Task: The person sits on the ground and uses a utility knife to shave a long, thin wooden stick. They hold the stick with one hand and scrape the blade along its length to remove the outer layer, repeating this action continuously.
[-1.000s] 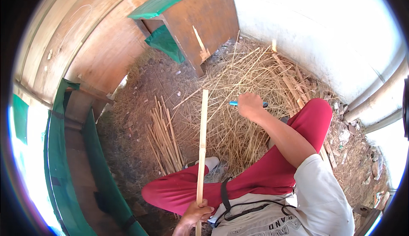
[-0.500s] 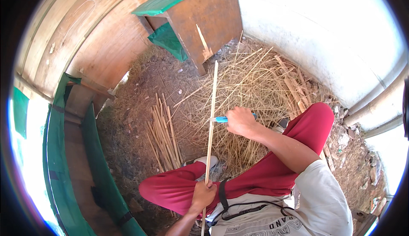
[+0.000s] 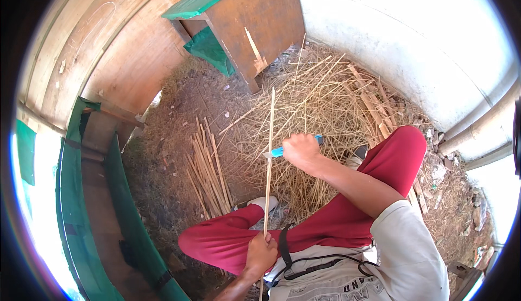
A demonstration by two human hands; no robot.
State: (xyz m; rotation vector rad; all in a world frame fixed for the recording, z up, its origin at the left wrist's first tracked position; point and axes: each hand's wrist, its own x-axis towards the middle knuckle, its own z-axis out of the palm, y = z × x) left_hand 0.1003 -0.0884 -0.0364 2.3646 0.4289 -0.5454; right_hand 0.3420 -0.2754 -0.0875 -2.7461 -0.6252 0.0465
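Observation:
My left hand (image 3: pixel 261 252) is closed round the lower part of a long pale wooden strip (image 3: pixel 271 124), which stretches up and away from me over my crossed legs. My right hand (image 3: pixel 302 150) grips a blue utility knife (image 3: pixel 278 152). Its blade meets the strip's right edge, around the middle of the strip's visible length. The strip's lower end runs out of view past my left wrist.
Split strips (image 3: pixel 209 173) lie bundled on the soil left of my feet. A big heap of thin shavings (image 3: pixel 320 105) spreads ahead. Beyond stands a brown wooden cabinet (image 3: pixel 258 21) with green covering. A green-lined trough (image 3: pixel 122 203) curves along the left. A white wall (image 3: pixel 391 35) rises at right.
The knife and my right hand have shifted slightly left, and the knife is more tilted. The strip's far tip sits a little lower, and my left hand still holds it.

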